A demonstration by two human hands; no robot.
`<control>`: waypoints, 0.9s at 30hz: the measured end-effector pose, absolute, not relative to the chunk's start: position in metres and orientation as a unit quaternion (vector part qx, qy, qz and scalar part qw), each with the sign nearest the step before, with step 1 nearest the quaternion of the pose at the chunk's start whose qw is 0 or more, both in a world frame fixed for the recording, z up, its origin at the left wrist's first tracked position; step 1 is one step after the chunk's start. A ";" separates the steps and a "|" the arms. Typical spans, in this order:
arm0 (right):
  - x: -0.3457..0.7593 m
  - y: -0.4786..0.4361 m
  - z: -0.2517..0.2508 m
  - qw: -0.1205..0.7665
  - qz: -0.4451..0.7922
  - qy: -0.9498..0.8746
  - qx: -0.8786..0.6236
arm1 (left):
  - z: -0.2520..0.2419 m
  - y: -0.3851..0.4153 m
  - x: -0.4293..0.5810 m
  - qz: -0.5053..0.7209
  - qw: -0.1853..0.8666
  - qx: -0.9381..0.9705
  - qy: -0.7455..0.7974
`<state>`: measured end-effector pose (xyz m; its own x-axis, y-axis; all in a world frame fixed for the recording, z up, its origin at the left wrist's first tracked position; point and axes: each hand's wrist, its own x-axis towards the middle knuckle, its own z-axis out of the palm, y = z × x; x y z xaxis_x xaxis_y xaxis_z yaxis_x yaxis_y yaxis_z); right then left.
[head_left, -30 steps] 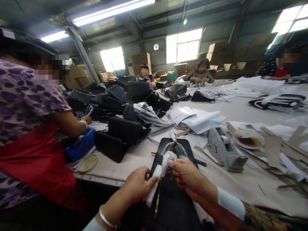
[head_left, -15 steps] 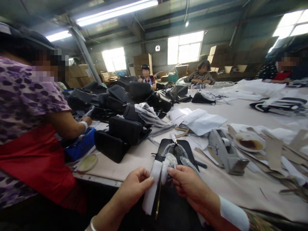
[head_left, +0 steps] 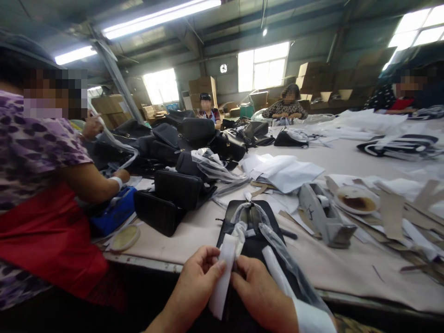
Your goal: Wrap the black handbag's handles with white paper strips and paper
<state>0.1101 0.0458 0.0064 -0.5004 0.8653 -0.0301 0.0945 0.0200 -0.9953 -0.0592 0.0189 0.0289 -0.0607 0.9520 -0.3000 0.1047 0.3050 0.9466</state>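
Note:
A black bag (head_left: 276,223) lies at the table's front edge, reaching down toward me. Clear plastic (head_left: 277,238) covers straps along its top and right side. My left hand (head_left: 197,282) pinches a white, foam-like strip (head_left: 219,296) between thumb and fingers, over the bag's left side. Closed at the right edge of that strip, my right hand (head_left: 262,289) has its fingertips pressed together on it. Just above them a plastic-wrapped strap (head_left: 239,233) runs in behind the strip. A second white strip (head_left: 275,268) rests on the bag beyond my right hand.
Black bags (head_left: 176,187) are heaped at left centre. A tape dispenser (head_left: 324,217), a dish of brown liquid (head_left: 357,201) and cardboard scraps lie right. White sheets (head_left: 282,171) lie behind. A co-worker in a red apron (head_left: 52,240) stands close at left; others sit across the table.
My right hand has moved left and down from the plastic-wrapped strap to the white strip's edge. My left hand still holds the strip. The co-worker at left has raised a plastic length.

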 end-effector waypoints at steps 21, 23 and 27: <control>0.103 0.032 0.009 0.302 0.567 -0.622 -0.447 | 0.043 0.016 -0.036 0.379 0.677 0.321 0.543; 0.102 0.033 0.008 0.304 0.593 -0.608 -0.432 | 0.041 0.017 -0.036 0.376 0.685 0.317 0.537; 0.099 0.034 0.006 0.306 0.640 -0.569 -0.417 | 0.035 0.021 -0.041 0.367 0.726 0.286 0.506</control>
<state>0.0986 0.0339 0.0055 -0.4654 0.8654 -0.1858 0.0832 -0.1662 -0.9826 -0.0414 0.0205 0.0349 0.2175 0.8227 -0.5252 -0.2443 0.5668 0.7868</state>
